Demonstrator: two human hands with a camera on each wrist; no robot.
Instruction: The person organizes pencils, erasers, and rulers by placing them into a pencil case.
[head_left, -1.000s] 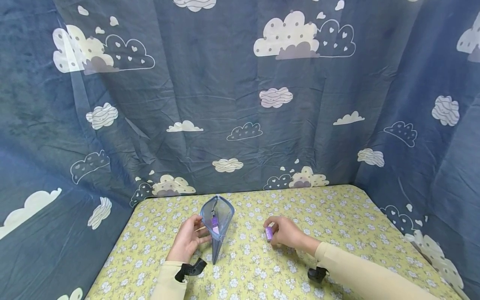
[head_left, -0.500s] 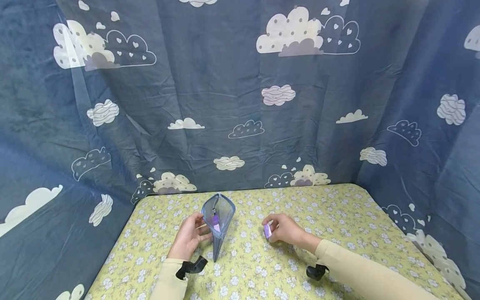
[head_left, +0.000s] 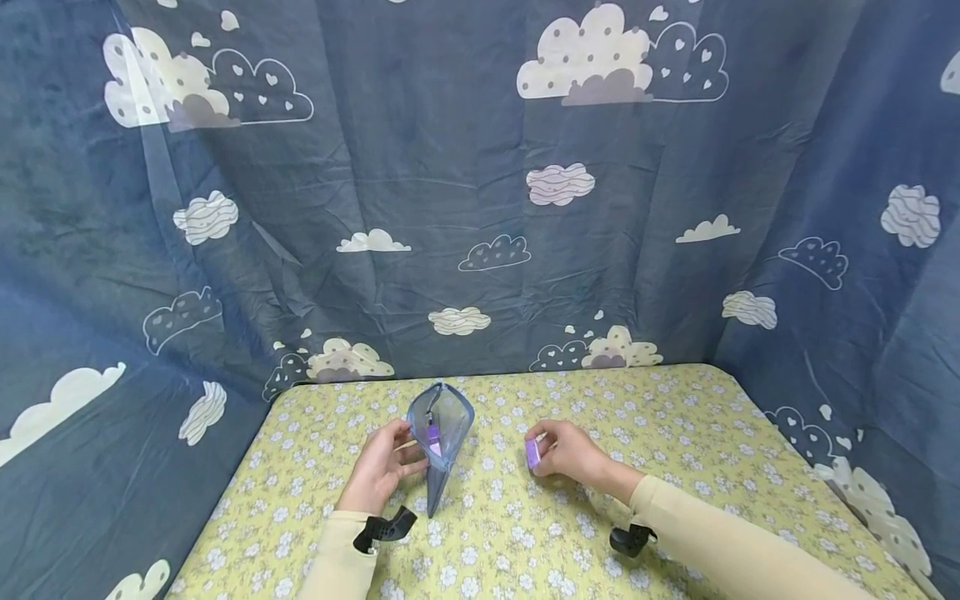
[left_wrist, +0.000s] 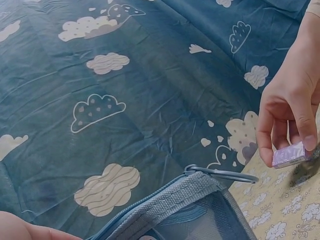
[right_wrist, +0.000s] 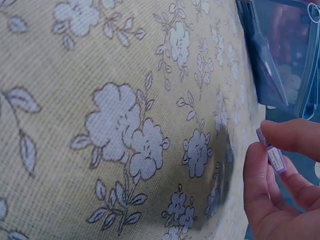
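A blue zip pouch (head_left: 454, 421) with see-through sides stands with its mouth spread open on the left half of the table. My left hand (head_left: 378, 468) holds it by its left side. Inside the pouch lies a slim purple item (head_left: 433, 435) with a dark cord or strap; its kind is hard to tell. To the right, my right hand (head_left: 576, 455) pinches a small purple-and-white block (right_wrist: 275, 159), like an eraser in a printed sleeve, between thumb and fingers. The block is just above the tabletop, apart from the pouch.
A yellow flowered cloth (head_left: 510, 542) covers the table. Dark blue cloud-print curtains (head_left: 420, 200) rise along its back and sides. Each wrist wears a black strap mount, such as the left mount (head_left: 384, 530).
My right hand, still holding the purple block, has turned it slightly and moved a little. The left hand keeps its hold on the pouch. The head view has tilted slightly.
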